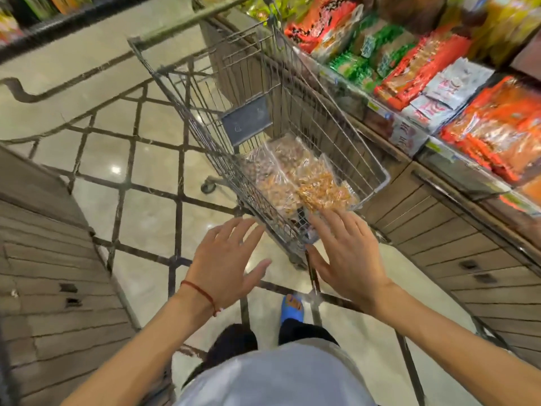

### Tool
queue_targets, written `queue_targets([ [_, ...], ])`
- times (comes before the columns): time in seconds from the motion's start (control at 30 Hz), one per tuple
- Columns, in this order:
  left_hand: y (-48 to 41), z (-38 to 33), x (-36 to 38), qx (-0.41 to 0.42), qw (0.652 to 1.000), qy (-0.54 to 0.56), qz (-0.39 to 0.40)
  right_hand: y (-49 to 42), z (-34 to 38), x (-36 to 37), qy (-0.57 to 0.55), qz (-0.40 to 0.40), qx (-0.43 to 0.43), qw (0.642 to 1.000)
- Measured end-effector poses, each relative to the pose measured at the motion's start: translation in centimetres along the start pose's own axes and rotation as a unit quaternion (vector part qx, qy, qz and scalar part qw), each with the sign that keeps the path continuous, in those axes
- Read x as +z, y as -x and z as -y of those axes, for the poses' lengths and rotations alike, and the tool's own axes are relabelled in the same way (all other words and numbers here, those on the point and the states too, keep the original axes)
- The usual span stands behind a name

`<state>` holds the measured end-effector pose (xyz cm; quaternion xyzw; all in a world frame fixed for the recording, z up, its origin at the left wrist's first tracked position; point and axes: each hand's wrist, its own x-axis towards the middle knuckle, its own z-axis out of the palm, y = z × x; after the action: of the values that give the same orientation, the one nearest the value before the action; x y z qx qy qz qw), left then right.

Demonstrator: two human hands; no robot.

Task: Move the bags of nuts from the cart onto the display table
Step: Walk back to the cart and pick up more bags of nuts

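A grey wire shopping cart (336,118) stands in the aisle in front of me. Several clear bags of nuts (295,177) lie in its basket at the near end. My left hand (228,259) hovers with spread fingers just outside the cart's near left corner and holds nothing. My right hand (348,256) reaches with straight fingers over the near rim, its fingertips close to the nearest bag; whether they touch it I cannot tell. The display table (433,218) with wooden plank sides runs along the right of the cart.
Red, green, white and orange snack packets (439,83) fill the display top on the right. A wooden plank counter (49,276) stands at the left. Shelves with goods (38,10) line the far left. The tiled floor (131,177) lies between. My blue shoe (291,309) is below.
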<state>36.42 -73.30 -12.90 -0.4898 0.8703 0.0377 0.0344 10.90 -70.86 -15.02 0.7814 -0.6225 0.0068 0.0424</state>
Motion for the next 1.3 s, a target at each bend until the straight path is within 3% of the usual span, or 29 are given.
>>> queue_targets([
  [0.37,-16.3,11.3,-0.6,0.181,0.983,0.025,0.027,-11.2,2.0,0.5,-0.004,0.047,0.168,0.985],
  [0.7,-27.8,18.2,-2.9,0.392,0.920,-0.007,0.026,-16.5,7.5,-0.3,0.012,0.069,0.389,0.919],
  [1.3,-40.7,10.7,2.5,0.401,0.902,-0.074,0.142,-20.1,-1.4,9.5,-0.091,0.145,0.443,0.880],
])
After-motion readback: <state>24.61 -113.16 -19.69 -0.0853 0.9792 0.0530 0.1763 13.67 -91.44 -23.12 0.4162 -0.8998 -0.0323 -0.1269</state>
